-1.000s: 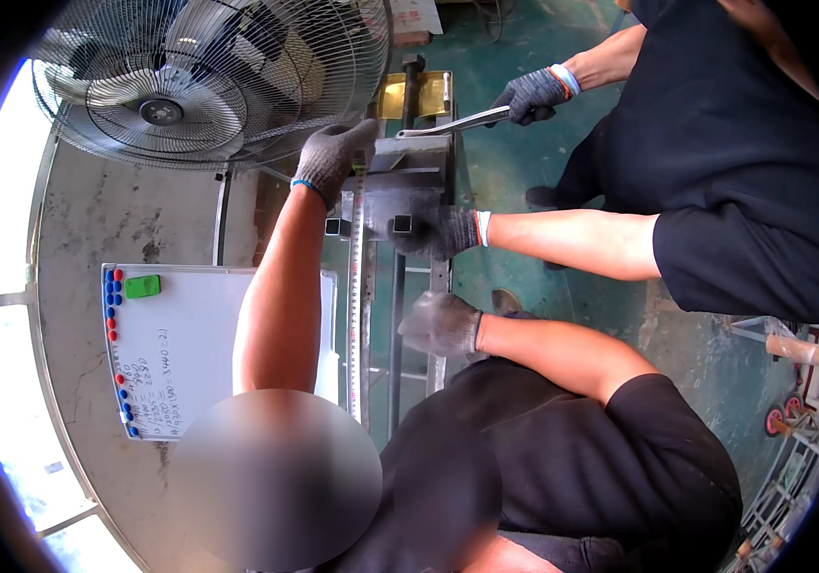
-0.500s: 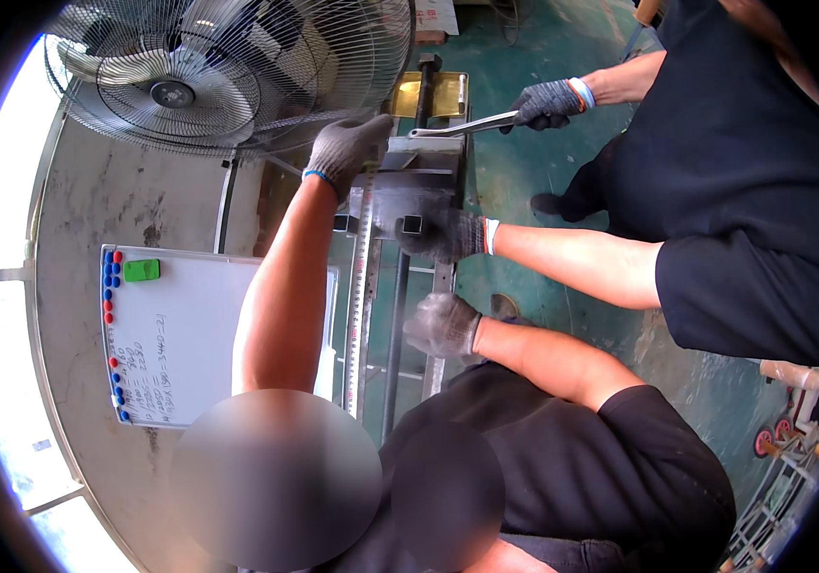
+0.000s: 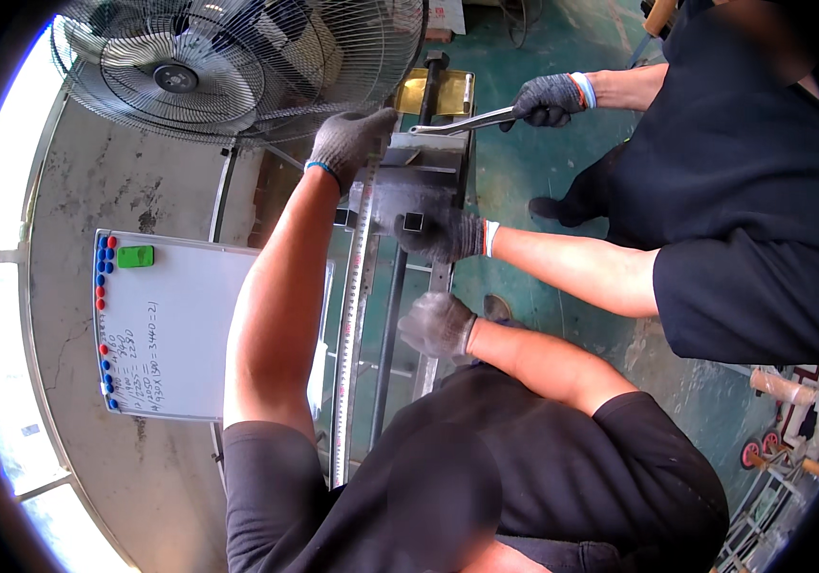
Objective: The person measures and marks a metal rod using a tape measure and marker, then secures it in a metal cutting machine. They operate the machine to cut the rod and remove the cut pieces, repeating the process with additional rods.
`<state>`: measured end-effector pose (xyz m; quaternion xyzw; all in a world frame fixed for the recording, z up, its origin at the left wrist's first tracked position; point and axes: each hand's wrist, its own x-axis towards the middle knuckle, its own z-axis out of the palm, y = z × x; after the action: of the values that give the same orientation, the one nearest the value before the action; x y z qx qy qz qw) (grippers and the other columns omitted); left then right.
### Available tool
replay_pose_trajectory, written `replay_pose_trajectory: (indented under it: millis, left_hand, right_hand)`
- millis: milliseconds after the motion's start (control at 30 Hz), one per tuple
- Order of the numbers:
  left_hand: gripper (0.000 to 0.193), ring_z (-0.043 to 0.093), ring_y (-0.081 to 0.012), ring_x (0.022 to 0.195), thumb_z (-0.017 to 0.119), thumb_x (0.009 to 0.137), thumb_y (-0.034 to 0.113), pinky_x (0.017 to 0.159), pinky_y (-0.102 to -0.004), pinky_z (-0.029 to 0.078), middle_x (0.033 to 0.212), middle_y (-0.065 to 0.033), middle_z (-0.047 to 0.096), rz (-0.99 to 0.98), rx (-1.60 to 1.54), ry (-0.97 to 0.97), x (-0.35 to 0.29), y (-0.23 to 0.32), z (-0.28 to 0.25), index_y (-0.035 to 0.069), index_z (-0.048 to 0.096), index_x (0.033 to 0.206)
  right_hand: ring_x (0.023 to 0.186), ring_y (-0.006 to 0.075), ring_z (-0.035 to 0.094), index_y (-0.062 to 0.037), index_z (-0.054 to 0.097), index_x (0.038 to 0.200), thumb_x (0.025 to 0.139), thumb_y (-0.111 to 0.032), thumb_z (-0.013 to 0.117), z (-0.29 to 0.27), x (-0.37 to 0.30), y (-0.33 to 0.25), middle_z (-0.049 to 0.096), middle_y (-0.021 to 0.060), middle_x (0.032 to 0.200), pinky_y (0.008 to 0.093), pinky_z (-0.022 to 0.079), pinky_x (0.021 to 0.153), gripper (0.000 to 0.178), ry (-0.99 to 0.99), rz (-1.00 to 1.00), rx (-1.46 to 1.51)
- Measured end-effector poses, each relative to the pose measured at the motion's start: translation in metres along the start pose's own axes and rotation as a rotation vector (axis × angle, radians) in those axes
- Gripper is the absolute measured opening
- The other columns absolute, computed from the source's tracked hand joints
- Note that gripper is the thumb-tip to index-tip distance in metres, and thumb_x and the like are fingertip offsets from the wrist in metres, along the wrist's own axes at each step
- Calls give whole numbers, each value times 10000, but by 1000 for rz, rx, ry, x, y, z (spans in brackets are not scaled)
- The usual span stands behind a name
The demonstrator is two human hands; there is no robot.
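My left hand (image 3: 347,143), in a grey knit glove with a blue cuff, is closed beside the dark metal clamp block (image 3: 419,181); what its fingers grip is hidden. A long graduated scale (image 3: 354,296) runs from near that hand down toward my chest. My right hand (image 3: 436,325), also gloved, is curled over a pale metal rail (image 3: 440,279) of the frame; its fingertips are out of sight. Across from me, a co-worker's gloved hand (image 3: 548,100) holds a wrench (image 3: 467,124) with its head on the block's end. Their other hand (image 3: 443,236) is at a square tube end (image 3: 413,222).
A large fan (image 3: 228,72) stands at the far left, close to my left hand. A whiteboard (image 3: 190,325) leans by the wall. Behind the block are a thick bolt (image 3: 435,72) and a yellow tray (image 3: 454,93). Wheeled racks (image 3: 772,477) stand at the right.
The view has shifted slightly. My right hand sits a little further left along the rail. My left hand and the co-worker's wrench look nearly unchanged in place.
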<state>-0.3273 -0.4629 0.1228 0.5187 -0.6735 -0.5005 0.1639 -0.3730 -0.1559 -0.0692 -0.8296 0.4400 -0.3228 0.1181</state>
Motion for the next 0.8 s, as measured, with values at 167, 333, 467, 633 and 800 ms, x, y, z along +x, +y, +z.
replay_pose_trajectory:
  millis: [167,333,467,633,800]
  left_hand:
    - [586,676,-182,898,883,942,584,900,-353,529,960,-54,785,22,14,23,-4,4,3,6,854,1028]
    - [712,718,-210,999,902,913,628,972,-377,547,1075,-103,828,28,64,20,-1,0,-3,-36,870,1169]
    - [772,741,-234,1060,909,908,637,1014,-387,554,1170,-137,842,5,55,26,-8,11,1,-52,861,1254]
    - [799,747,-242,1077,912,906,646,1016,-398,562,1195,-147,842,-4,76,16,-6,7,-1,-62,851,1271]
    - [777,743,-239,1061,902,922,646,990,-399,568,1163,-141,839,-21,46,23,-5,5,0,-57,853,1251]
  right_hand:
    - [725,308,714,-157,661,766,905,-295,795,-1,2,-1,691,59,702,486,577,735,237,29,2,3]
    - [721,305,715,-157,665,771,894,-289,800,-5,4,-1,696,58,708,482,580,734,225,22,-14,-2]
    - [717,306,714,-158,667,775,891,-292,800,-4,2,0,697,58,710,484,580,731,222,28,-10,0]
    - [717,307,715,-157,668,771,893,-290,794,-5,2,-1,697,59,707,484,581,727,220,28,-10,-7]
    - [715,309,714,-153,661,759,890,-278,787,-1,2,0,692,64,697,481,580,724,221,4,-15,-15]
